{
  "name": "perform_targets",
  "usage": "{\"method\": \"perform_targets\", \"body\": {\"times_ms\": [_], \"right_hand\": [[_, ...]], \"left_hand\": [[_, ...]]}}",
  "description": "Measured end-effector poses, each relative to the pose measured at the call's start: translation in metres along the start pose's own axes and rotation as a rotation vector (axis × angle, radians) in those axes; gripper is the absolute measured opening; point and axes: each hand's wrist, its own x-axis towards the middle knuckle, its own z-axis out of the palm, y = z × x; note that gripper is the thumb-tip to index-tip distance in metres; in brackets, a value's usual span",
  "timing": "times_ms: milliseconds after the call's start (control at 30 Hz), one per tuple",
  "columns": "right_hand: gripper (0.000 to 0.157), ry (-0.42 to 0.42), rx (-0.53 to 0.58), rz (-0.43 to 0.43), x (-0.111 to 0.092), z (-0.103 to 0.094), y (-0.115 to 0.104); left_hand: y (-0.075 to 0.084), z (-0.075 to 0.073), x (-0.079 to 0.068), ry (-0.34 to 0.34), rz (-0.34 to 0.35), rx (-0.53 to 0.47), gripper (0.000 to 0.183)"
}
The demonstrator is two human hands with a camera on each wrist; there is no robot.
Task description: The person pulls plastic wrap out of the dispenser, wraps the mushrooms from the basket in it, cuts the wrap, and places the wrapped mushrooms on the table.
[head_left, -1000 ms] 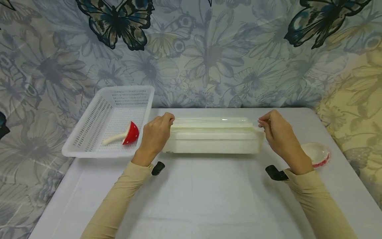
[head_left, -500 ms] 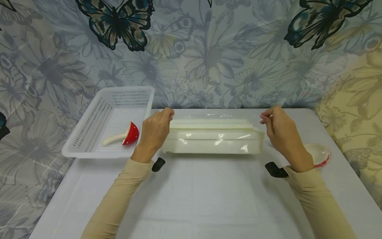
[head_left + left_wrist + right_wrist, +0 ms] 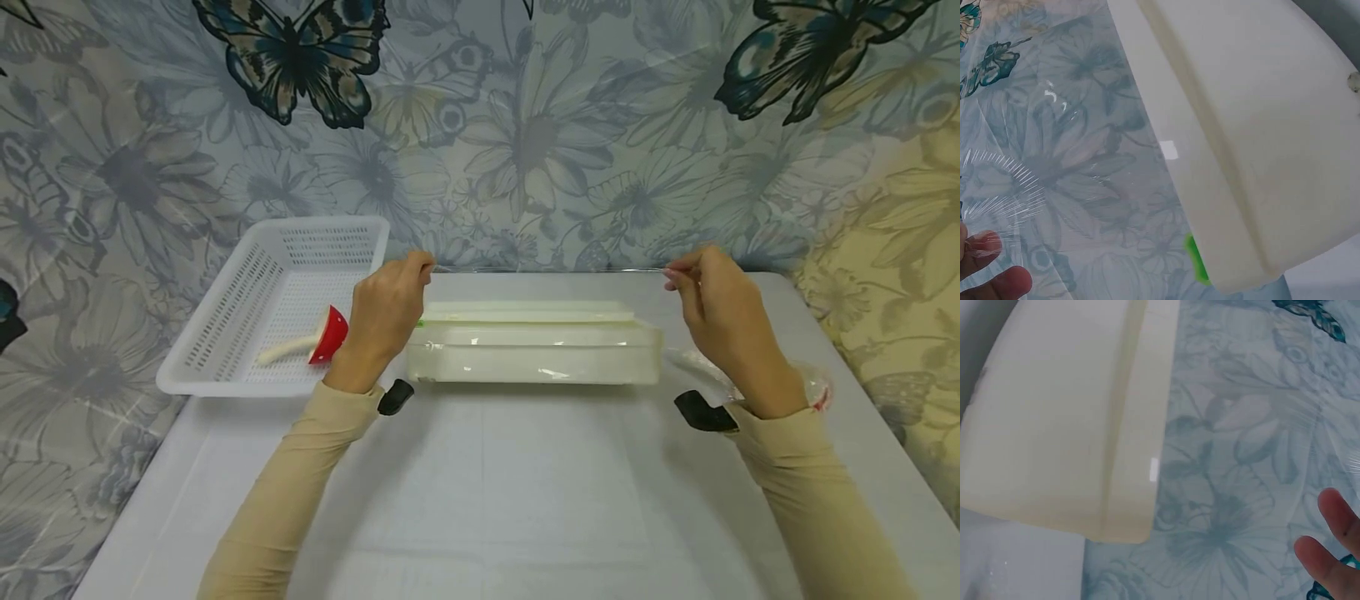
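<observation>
A white cling film dispenser (image 3: 532,354) lies lengthwise in the middle of the table, and a bit of green shows at its left end (image 3: 1196,259). Clear cling film (image 3: 547,270) stretches above and behind it, its far edge drawn out between both hands. My left hand (image 3: 384,317) pinches the film's left corner; the left wrist view shows the film puckered in fine creases (image 3: 1019,187) by the fingertips (image 3: 1013,281). At the opposite corner my right hand (image 3: 723,325) pinches the film between thumb and fingers. Both hands are raised beyond the dispenser's ends.
At the left stands a white perforated basket (image 3: 176,379) containing a red ladle (image 3: 328,337) with a pale handle. Behind the right wrist sits a clear bowl with a red rim (image 3: 821,392), partly hidden, with crumpled clear film (image 3: 697,364) beside it. A patterned curtain (image 3: 525,150) hangs behind the table.
Both hands have risen and moved away toward the curtain, slightly apart, drawing more cling film out of the dispenser. The dispenser has barely moved.
</observation>
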Motion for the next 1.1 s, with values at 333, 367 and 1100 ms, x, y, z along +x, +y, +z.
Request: {"method": "perform_targets", "body": {"times_ms": [333, 367, 1100], "right_hand": [[0.012, -0.015, 0.063, 0.010, 0.015, -0.017, -0.004], [0.012, -0.016, 0.070, 0.013, 0.016, -0.019, -0.004], [0.013, 0.062, 0.239, 0.071, 0.036, -0.043, -0.015]], "left_hand": [[-0.002, -0.011, 0.018, -0.003, 0.013, -0.028, 0.014], [-0.002, -0.012, 0.019, -0.001, 0.012, -0.027, 0.014], [-0.004, -0.046, 0.049, -0.083, -0.127, -0.420, 0.018]]}}
